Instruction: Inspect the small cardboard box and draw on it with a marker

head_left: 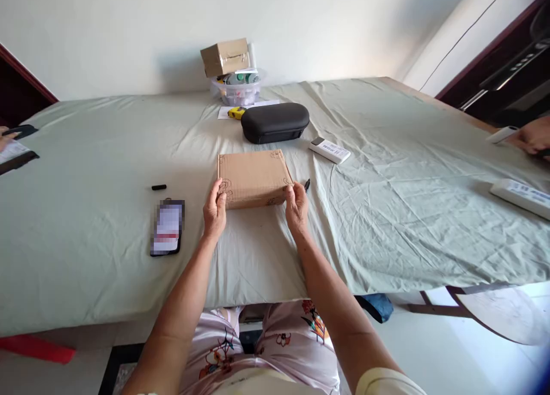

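A flat brown cardboard box (254, 174) with black scroll drawings at its corners is on the cloth-covered table in front of me, its lid down. My left hand (214, 210) grips the box's near left corner, thumb on the near side. At the near right corner my right hand (296, 207) holds it the same way. Just beyond my right fingers a black pen (307, 185) pokes out, partly hidden. To the left lie a small black cap (158, 187) and a phone (167, 227) with a blurred screen.
Behind the box sit a black hard case (275, 122), a yellow tape measure (236, 113) and a white labelled box (330, 150). A plastic basket (239, 92) bears another carton (224, 57) by the wall. Other people's hands show at both edges, near a second white box (522, 197).
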Available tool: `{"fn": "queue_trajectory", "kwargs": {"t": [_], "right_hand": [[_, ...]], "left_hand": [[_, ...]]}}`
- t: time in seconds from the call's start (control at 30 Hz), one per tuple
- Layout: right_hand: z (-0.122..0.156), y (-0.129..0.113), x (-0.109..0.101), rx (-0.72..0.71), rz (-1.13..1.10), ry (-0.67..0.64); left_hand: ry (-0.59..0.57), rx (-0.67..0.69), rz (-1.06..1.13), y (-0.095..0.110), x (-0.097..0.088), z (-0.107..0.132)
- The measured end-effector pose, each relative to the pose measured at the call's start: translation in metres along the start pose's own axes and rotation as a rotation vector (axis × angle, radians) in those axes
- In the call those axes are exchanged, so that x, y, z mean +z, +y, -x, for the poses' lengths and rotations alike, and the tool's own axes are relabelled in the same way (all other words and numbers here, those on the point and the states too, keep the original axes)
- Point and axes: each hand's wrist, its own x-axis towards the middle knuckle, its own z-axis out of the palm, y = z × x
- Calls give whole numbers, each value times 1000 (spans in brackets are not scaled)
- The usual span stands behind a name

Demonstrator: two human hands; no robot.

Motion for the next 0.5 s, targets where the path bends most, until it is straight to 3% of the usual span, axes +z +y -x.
{"fn": "queue_trajectory", "kwargs": {"t": [0.5], "right_hand": [[-2,10,-7,41,-63,-74]], "left_hand": [[-10,17,70,0,4,6]]}}
